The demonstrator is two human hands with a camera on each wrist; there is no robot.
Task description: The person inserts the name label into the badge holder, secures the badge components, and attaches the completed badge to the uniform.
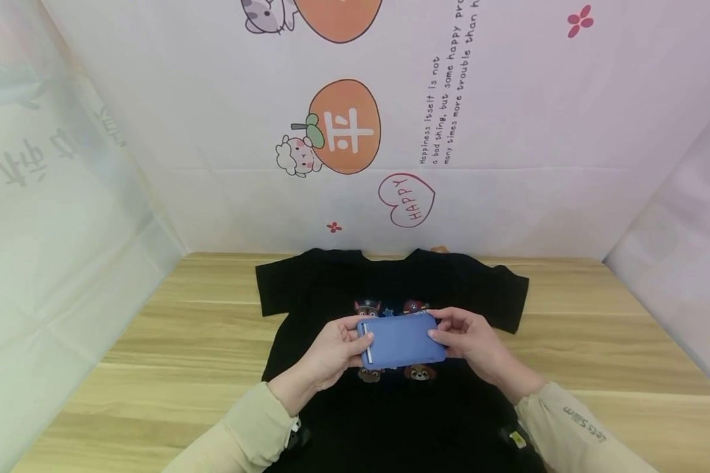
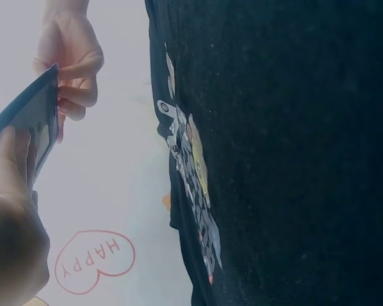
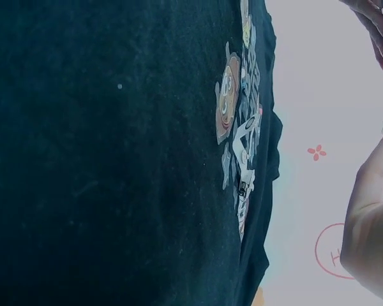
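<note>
A flat blue rectangular object (image 1: 403, 345) with rounded corners is held up over a black T-shirt (image 1: 390, 427); a narrow white strip runs along its left end. My left hand (image 1: 331, 348) pinches that end, thumb on the face toward me and fingers behind. At the opposite end, my right hand (image 1: 473, 345) grips it the same way. The left wrist view shows the object (image 2: 25, 111) edge-on, apart from the shirt. Only a thin edge of it appears in the right wrist view, beside the right hand (image 3: 376, 217). Its exact kind I cannot tell.
The T-shirt lies spread on a wooden table (image 1: 171, 368), neckline at the back edge, cartoon dog prints (image 1: 420, 372) on its chest. A white printed sheet (image 1: 509, 197) hangs behind, with pale sheets at both sides.
</note>
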